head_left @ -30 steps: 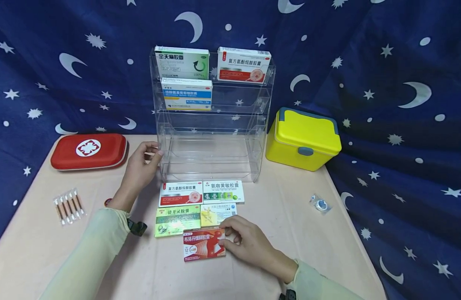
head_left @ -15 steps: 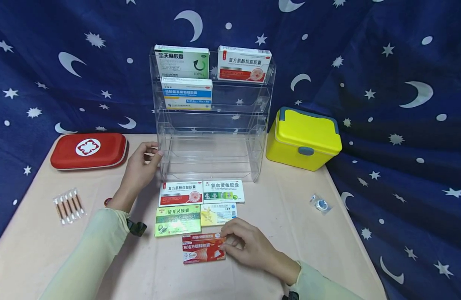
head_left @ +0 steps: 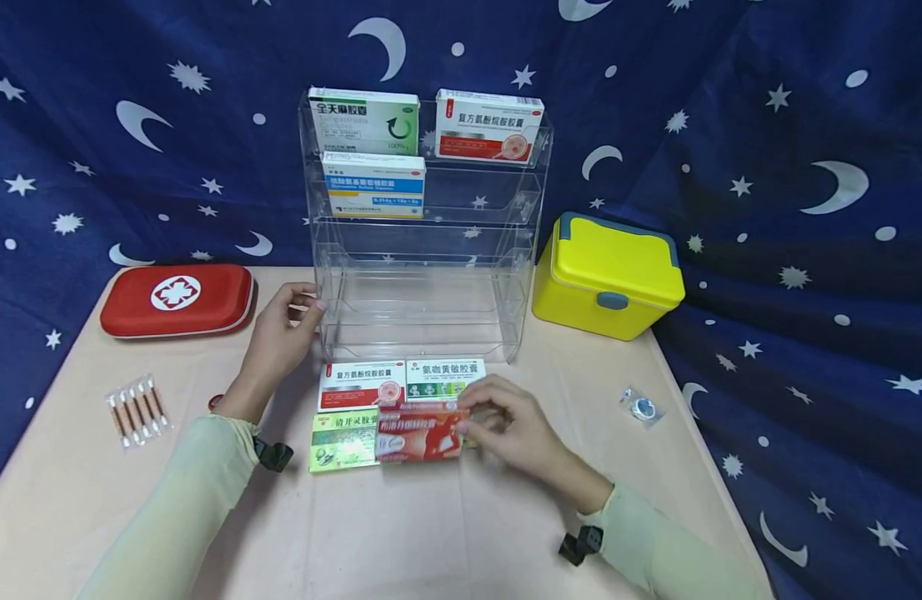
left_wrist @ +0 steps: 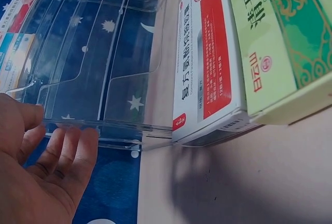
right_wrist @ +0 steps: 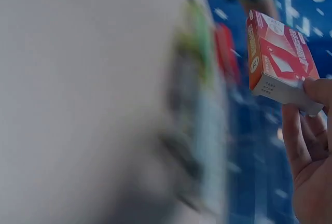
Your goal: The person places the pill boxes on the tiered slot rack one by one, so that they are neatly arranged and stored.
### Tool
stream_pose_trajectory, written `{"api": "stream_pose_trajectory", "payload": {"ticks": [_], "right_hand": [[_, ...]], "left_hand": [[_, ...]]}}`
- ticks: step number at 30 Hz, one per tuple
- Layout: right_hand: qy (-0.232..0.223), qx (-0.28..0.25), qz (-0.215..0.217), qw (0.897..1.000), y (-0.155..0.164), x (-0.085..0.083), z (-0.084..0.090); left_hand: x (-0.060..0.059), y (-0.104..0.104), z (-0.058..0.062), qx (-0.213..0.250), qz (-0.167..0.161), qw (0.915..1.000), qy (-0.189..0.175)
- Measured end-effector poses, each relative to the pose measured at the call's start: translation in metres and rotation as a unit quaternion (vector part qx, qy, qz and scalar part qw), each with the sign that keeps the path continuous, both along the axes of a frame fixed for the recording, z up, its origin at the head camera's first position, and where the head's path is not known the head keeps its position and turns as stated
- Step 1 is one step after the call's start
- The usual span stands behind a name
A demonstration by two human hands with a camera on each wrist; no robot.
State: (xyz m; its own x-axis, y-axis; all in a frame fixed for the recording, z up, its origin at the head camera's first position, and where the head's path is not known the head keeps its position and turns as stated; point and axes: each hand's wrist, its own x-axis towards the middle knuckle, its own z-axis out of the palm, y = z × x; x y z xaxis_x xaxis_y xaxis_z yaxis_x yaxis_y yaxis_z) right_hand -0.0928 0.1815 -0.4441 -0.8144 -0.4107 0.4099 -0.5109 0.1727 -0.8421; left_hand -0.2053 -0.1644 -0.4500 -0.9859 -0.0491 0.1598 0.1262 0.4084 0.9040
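Head view: the right hand (head_left: 506,421) pinches a red medicine box (head_left: 418,433) by its right end, holding it lifted over the flat boxes at the middle of the worktop (head_left: 431,533). Under and around it lie a green box (head_left: 343,439) at its 9 o'clock, a red-and-white box (head_left: 361,386) at 11 o'clock and a green-and-white box (head_left: 444,377) at 12 o'clock. The left hand (head_left: 281,333) rests against the left wall of the clear acrylic rack (head_left: 423,292), thumb and fingers loosely spread on its edge. Three boxes stand on the rack's upper tiers. A red first-aid case (head_left: 177,300) lies at the worktop's 10 o'clock, a yellow case (head_left: 607,279) at 2 o'clock, packed swabs (head_left: 137,410) at 9 o'clock and a small wrapped item (head_left: 641,408) at 3 o'clock.

Left wrist view: the fingers (left_wrist: 67,151) lie straight and slightly apart against the rack's clear lower edge (left_wrist: 104,130); the red-and-white box (left_wrist: 207,63) and the green box (left_wrist: 275,42) lie just beside it.

Right wrist view: fingertips (right_wrist: 314,92) clamp the grey end of the red medicine box (right_wrist: 277,58), clear of the blurred worktop.
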Motion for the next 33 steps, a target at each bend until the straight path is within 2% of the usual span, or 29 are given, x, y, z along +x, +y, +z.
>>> {"api": "stream_pose_trajectory", "payload": {"ticks": [4,7,11,15,19,22,27,33], "right_hand": [[0.034,-0.021,-0.07,0.997,0.022,-0.057,0.036],[0.078,-0.033,-0.113,0.99,0.032,-0.094,0.077],[0.125,-0.016,-0.154,0.98,0.033,-0.127,0.132],[0.147,0.03,-0.201,0.968,0.037,-0.156,0.166],[0.156,0.073,-0.241,0.955,0.043,-0.183,0.183],[0.17,0.094,-0.246,0.95,0.045,-0.197,0.189],[0.184,0.116,-0.239,0.946,0.044,-0.207,0.192],[0.182,0.105,-0.24,0.948,0.04,-0.211,0.187]], "left_hand": [[0.0,0.001,0.001,0.0,-0.002,1.0,0.0],[-0.001,0.001,0.001,-0.002,-0.004,1.0,0.0],[-0.001,0.001,0.001,-0.001,-0.003,1.0,0.0],[-0.001,0.0,0.001,0.0,-0.003,1.0,-0.001],[-0.002,-0.001,0.001,-0.008,-0.002,1.0,-0.004],[-0.002,-0.001,0.0,-0.014,0.001,0.9999,-0.008],[-0.001,-0.002,-0.001,-0.01,0.001,0.9999,-0.009],[0.001,-0.001,0.0,-0.006,-0.002,0.9999,-0.01]]}}
